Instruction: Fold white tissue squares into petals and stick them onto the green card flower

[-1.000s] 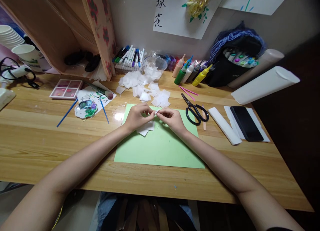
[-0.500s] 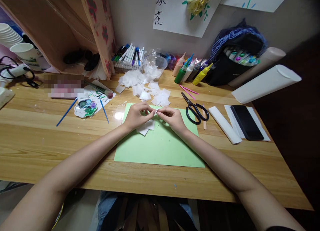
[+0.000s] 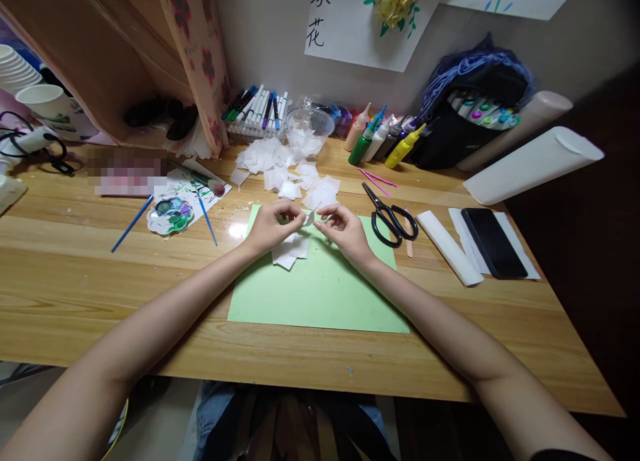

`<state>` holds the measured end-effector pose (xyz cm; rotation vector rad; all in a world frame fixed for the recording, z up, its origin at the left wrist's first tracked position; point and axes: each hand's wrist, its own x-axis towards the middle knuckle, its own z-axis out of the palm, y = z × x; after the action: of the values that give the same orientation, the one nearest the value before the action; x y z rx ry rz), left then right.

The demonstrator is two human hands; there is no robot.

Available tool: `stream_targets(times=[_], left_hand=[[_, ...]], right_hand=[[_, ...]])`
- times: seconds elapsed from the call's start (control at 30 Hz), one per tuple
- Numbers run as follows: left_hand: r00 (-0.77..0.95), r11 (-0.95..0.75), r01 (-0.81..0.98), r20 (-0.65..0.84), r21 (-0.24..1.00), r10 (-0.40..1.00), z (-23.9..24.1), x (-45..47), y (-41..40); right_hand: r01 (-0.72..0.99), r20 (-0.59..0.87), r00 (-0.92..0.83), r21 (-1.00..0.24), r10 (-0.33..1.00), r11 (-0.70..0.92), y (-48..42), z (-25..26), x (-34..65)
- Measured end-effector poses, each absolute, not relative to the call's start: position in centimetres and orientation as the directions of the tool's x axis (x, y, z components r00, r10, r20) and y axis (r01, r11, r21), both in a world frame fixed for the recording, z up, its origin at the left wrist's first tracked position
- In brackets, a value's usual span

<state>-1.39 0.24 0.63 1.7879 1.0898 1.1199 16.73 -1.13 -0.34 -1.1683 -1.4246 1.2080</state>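
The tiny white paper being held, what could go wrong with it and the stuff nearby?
The tiny white paper looks thin and is pinched in the left grip, so it might tear or slip out. The loose white squares on the green sheet lie right by that grip and could get brushed aside. The scissors lie near the right grip, so a sideways bump might nudge them.

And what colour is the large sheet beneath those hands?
The large sheet is pale green, as the head view shows.
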Motion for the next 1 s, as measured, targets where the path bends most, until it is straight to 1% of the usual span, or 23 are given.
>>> stream_targets(times=[0.07, 0.13, 0.23, 0.3, 0.37, 0.43, 0.5, 0.6, 0.7, 0.83, 1.0], left_hand=[[0.290, -0.286, 0.211, 0.220, 0.935, 0.931, 0.68, -1.45, 0.43], [0.329, -0.237, 0.183, 0.167, 0.954, 0.929, 0.63, -1.47, 0.56], [0.334, -0.230, 0.198, 0.155, 0.953, 0.930, 0.44, -1.49, 0.60], [0.276, -0.278, 0.221, 0.214, 0.935, 0.937, 0.39, -1.57, 0.54], [0.183, -0.360, 0.245, 0.321, 0.900, 0.929, 0.48, -1.69, 0.41], [0.151, -0.437, 0.288, 0.410, 0.852, 0.899, 0.70, -1.77, 0.25], [0.221, -0.501, 0.330, 0.450, 0.800, 0.865, 0.91, -1.70, 0.06], [0.349, -0.571, 0.380, 0.458, 0.728, 0.817, 1.00, -1.44, -0.14], [0.378, -0.589, 0.422, 0.457, 0.689, 0.806, 0.75, -1.27, -0.18], [0.339, -0.545, 0.398, 0.434, 0.738, 0.835, 0.34, -1.34, -0.07], [0.322, -0.461, 0.349, 0.358, 0.816, 0.877, 0.26, -1.42, -0.04]], right_hand=[[0.114, 0.081, -0.159, -0.989, 0.984, 0.100, -1.11, -0.24, 16.74], [0.135, 0.103, -0.219, -0.982, 0.970, 0.135, -1.14, -0.17, 16.73], [0.152, 0.106, -0.253, -0.977, 0.962, 0.148, -1.23, -0.12, 16.68], [0.159, 0.090, -0.225, -0.979, 0.970, 0.128, -1.24, -0.10, 16.63], [0.172, 0.069, -0.193, -0.980, 0.979, 0.103, -1.22, -0.08, 16.61], [0.184, 0.048, -0.200, -0.979, 0.979, 0.086, -1.18, -0.05, 16.64], [0.191, 0.042, -0.238, -0.978, 0.970, 0.089, -1.16, -0.02, 16.72], [0.184, 0.056, -0.281, -0.977, 0.958, 0.111, -1.12, 0.03, 16.87], [0.159, 0.056, -0.275, -0.982, 0.960, 0.102, -1.06, 0.11, 16.93], [0.144, 0.064, -0.261, -0.984, 0.963, 0.105, -1.04, 0.27, 16.91], [0.139, 0.061, -0.238, -0.986, 0.969, 0.096, -1.16, 0.21, 16.91]])
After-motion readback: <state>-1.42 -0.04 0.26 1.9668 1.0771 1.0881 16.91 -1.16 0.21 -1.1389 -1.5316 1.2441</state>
